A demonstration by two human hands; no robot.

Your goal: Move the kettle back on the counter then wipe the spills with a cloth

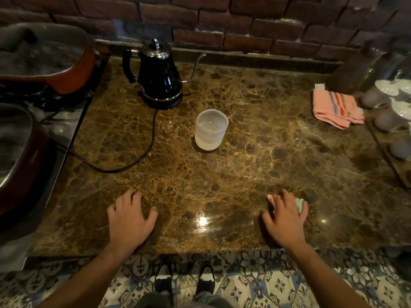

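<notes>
A black gooseneck kettle [159, 74] stands on its base at the back left of the brown marble counter [244, 165], its spout pointing right. My left hand [131, 216] lies flat and empty on the counter near the front edge. My right hand [285, 218] rests palm down on a small pink and green cloth [299, 204], which peeks out on both sides of the fingers. A folded pink striped cloth [337, 108] lies at the right rear. I cannot make out any spill on the glossy stone.
A frosted white cup [211, 130] holding water stands in the counter's middle. The kettle's black cord [124, 165] loops across the left side. Two lidded pans [44, 56] sit on the stove at left. A rack with white dishes [393, 103] is at the right.
</notes>
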